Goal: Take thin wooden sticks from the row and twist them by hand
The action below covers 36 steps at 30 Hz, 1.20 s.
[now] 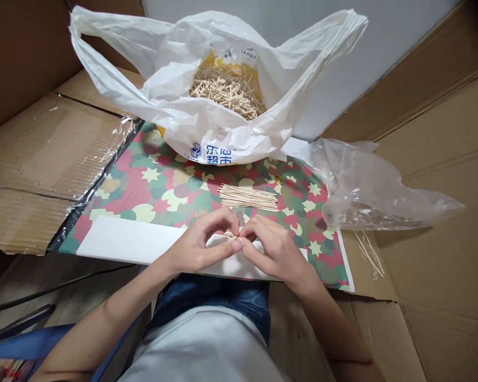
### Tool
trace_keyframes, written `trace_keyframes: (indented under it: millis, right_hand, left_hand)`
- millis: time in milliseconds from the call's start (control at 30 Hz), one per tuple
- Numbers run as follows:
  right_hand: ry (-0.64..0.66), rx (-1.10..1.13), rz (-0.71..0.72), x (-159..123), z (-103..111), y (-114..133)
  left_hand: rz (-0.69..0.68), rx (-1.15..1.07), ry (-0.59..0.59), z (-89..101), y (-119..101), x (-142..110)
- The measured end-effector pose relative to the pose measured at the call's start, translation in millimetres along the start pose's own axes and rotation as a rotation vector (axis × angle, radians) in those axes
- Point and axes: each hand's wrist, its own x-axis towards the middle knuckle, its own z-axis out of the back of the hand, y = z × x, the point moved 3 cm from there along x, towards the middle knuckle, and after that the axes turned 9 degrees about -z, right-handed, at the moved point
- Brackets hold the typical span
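Fingertips (236, 245) pinched closed, I see the left hand (202, 244) holding a pale looped strand (230, 237), the right hand (276, 246) at its end; a stick bundle (249, 198) lies just beyond, on the camouflage mat (175, 199).

Here the camouflage-patterned counter (167, 178) carries a white bag (219, 123) at twelve o'clock, sticks (249, 197) near centre, clear plastic (376, 185) at three.

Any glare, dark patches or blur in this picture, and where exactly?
In the head view, glare glints on the taped cardboard at left and clear plastic bag at right; the upper right corner falls dark; the stacked sticks look fairly sharp, but the small pale piece at the fingertips is hard to make out.
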Motion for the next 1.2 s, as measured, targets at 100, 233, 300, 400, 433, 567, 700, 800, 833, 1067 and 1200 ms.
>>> trace_keyframes:
  millis: [100, 233, 300, 400, 433, 567, 700, 800, 833, 1067, 1200]
  right_hand:
    - [0.007, -0.094, 0.073, 1.3, 0.5, 2.9]
    - [-0.003, -0.145, 0.101, 2.9, 0.5, 4.4]
    - [-0.002, -0.143, 0.093, 3.2, 0.4, 4.4]
    - [0.000, -0.163, 0.087, 3.0, 0.3, 4.7]
    - [-0.002, -0.175, 0.091, 2.8, 0.3, 4.9]
    - [0.003, -0.230, 0.120, 1.2, -1.1, 5.9]
    - [0.029, -0.234, 0.128, -0.5, -3.9, 6.6]
    - [0.035, -0.207, 0.119, -0.8, -5.2, 7.5]
    - [0.034, -0.199, 0.119, -0.7, -5.4, 8.0]
    - [0.040, -0.144, 0.101, -0.2, -6.9, 9.2]
    - [0.028, -0.103, 0.098, -1.6, -7.1, 8.0]
  left_hand:
    - [0.071, -0.085, 0.058, 2.5, 1.0, 3.2]
    - [0.136, -0.137, 0.031, 4.6, 5.1, 4.4]
    - [0.161, -0.158, -0.001, 4.3, 7.5, 3.3]
    - [0.181, -0.192, -0.040, 3.8, 9.7, 1.7]
    - [0.185, -0.195, -0.039, 3.8, 9.9, 1.6]
    - [0.217, -0.180, 0.019, 4.5, 8.8, 3.0]
    - [0.256, -0.240, 0.048, 5.4, 9.8, 4.7]
    - [0.281, -0.296, 0.050, 5.0, 12.8, 4.6]
    - [0.289, -0.310, 0.047, 4.7, 13.8, 4.5]
    - [0.331, -0.464, 0.045, -1.6, 17.3, 4.3]
    - [0.337, -0.475, 0.041, -2.5, 20.8, 3.2]
